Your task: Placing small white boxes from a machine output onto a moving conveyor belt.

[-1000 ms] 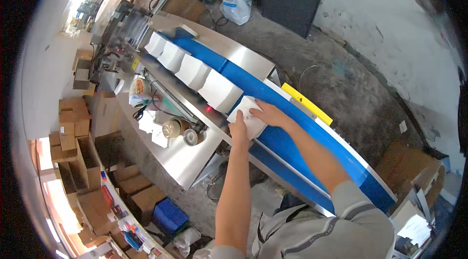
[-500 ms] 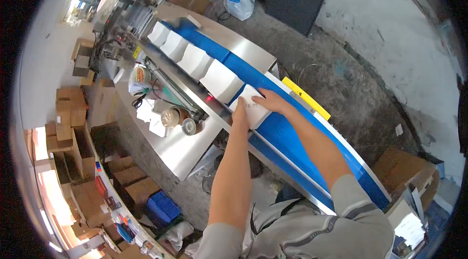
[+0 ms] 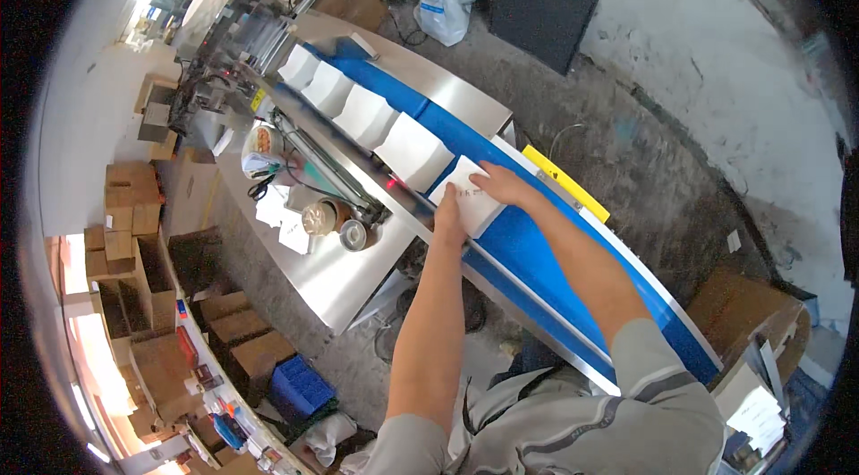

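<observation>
A blue conveyor belt (image 3: 532, 265) runs from the upper left towards my body, with a row of white paper stacks on it. My left hand (image 3: 450, 217) grips the near left edge of the closest white paper stack (image 3: 470, 195), its thumb on top. From the far right side, my right hand (image 3: 503, 184) closes on that same stack, its fingertips on the upper face. Small dark print shows on the top sheet. Just beyond lies another white paper stack (image 3: 413, 151), apart from my hands. The undersides of both hands are hidden.
A metal side table (image 3: 331, 283) on the left bears scissors, loose papers, a tape roll and a tin (image 3: 355, 236). Machinery (image 3: 234, 41) stands at the belt's far end. A yellow bar (image 3: 565, 183) edges the right side. Cardboard boxes (image 3: 132, 198) are stacked at left.
The whole view has shifted slightly. Both hands stay on the closest paper stack, with only a small shift of the left hand along its near edge.
</observation>
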Tool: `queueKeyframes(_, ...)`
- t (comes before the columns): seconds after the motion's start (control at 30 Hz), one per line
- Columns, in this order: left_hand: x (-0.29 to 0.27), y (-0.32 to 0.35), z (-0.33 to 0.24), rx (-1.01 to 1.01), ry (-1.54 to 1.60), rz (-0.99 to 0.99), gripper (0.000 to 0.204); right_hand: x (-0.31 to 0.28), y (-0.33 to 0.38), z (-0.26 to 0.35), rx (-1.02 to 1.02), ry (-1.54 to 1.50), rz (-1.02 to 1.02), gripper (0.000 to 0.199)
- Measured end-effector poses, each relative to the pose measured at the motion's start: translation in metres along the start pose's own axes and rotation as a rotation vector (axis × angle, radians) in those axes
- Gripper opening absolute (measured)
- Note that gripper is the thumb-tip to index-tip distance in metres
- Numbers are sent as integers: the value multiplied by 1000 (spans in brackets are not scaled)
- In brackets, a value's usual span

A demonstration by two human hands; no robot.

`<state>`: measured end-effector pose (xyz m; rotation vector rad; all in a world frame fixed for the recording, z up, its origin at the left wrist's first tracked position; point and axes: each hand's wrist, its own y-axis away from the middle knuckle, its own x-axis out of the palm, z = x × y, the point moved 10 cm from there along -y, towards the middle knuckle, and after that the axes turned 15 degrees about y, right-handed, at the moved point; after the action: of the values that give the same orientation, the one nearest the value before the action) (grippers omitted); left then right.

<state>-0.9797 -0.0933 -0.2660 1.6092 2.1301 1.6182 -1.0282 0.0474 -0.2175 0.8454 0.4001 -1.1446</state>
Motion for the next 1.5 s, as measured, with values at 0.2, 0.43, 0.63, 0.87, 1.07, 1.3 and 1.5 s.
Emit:
queueKeyframes(0.2, 13, 125, -68, 296, -485, -203, 75, -34, 75, 30, -25, -227, -173, 66)
queueKeyframes(0.43, 15, 321, 33, 360, -521, 375, 44, -52, 286, -4, 25, -218, -291, 55)
queueKeyframes(0.63, -43, 410, 156, -53, -649, 511, 43, -27, 491, -13, 45, -181, -315, 54)
queueKeyframes(0.87, 28, 490, 307, -280, -917, 849, 42, -49, 753, -93, 301, -393, -687, 56)
queueKeyframes(1.07, 116, 505, 420, -381, -949, 913, 67, -38, 972, -184, 591, -486, -974, 54)
queueKeyframes(1.3, 191, 489, 566, -520, -1076, 816, 101, -85, 1262, -385, 1033, -539, -1286, 57)
queueKeyframes(1.5, 226, 535, 636, -625, -1022, 910, 67, -203, 1473, -574, 1383, 67, -1538, 55)
